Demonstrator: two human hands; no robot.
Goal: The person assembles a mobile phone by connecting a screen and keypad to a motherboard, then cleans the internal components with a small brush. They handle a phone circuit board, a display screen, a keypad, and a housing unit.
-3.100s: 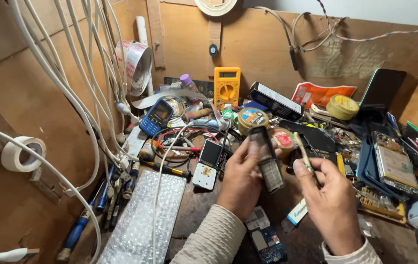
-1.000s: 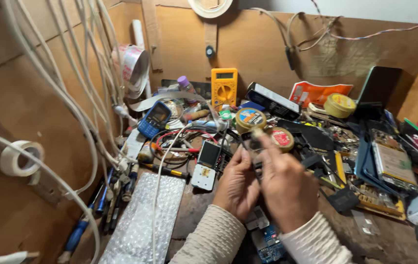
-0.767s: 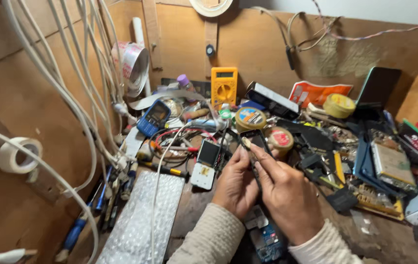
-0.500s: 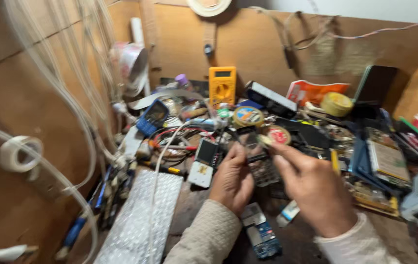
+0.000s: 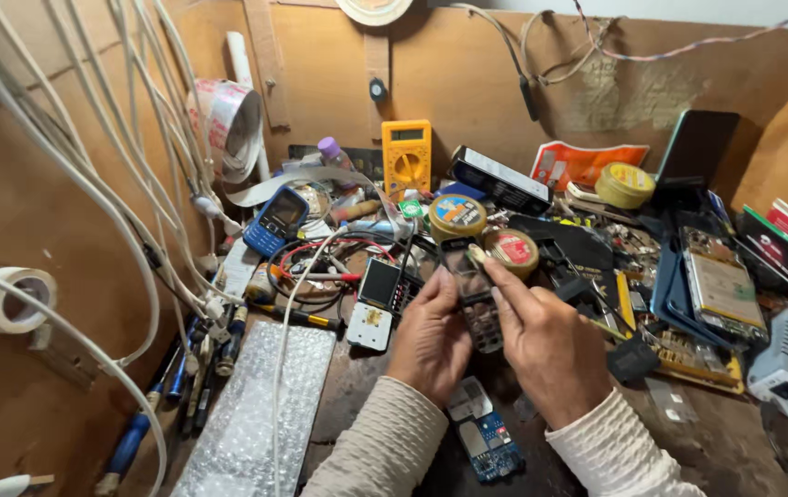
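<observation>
Since half a second ago our right hand (image 5: 550, 345) has returned; both it and our left hand (image 5: 431, 336) grasp the phone housing (image 5: 468, 294) above the surface (image 5: 716, 442)

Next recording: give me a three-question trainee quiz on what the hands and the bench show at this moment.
1. True or false: both hands grip the same dark keypad phone body.
2. Which lies directly below the hands, nearest the camera? A) the yellow multimeter B) the blue circuit board C) the blue keypad phone
3. Fill in: the sheet of bubble wrap lies on the bench to the ____ of the left hand.

Key
1. True: the left hand and right hand both hold it, above the bench.
2. B
3. left
</observation>
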